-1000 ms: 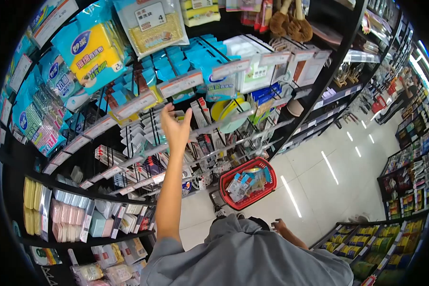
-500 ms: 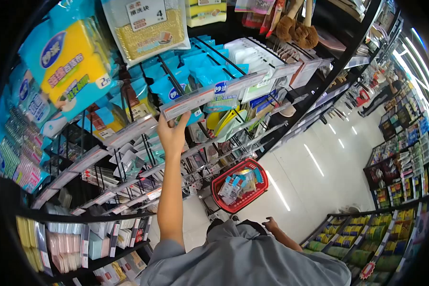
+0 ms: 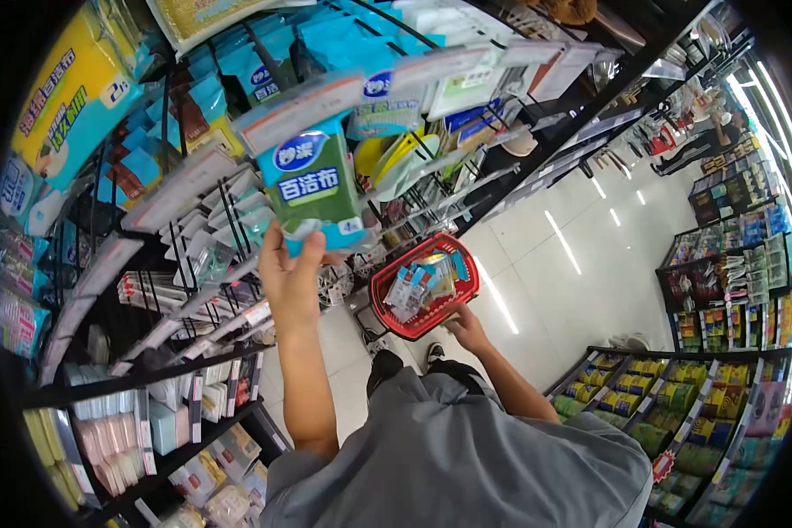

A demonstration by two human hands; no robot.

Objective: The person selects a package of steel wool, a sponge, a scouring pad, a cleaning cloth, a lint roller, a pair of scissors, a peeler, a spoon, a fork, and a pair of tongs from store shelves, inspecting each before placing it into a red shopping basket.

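A green scouring-pad pack with a blue and white header point(image 3: 312, 187) is pinched at its lower edge by my left hand point(image 3: 292, 277), thumb in front. It stands upright before the shelf's price-label strip point(image 3: 304, 110). Lower down and to the right, my right hand point(image 3: 468, 329) is at the near right rim of a red shopping basket point(image 3: 400, 327). Its fingers are partly bent; whether they grip the rim cannot be made out. Several plastic-wrapped packs point(image 3: 421, 286) lie in the basket.
Hanging cleaning goods fill the rack, with a large yellow pack point(image 3: 84, 97) at upper left. Boxed goods point(image 3: 114, 440) stand on a shelf at lower left. Another shelf point(image 3: 678, 414) is at lower right. A person point(image 3: 700, 150) stands far down the aisle on the tiled floor point(image 3: 537, 255).
My left hand has moved down from the label strip and now holds the green pack. My right hand has come left to the basket. The view has shifted.
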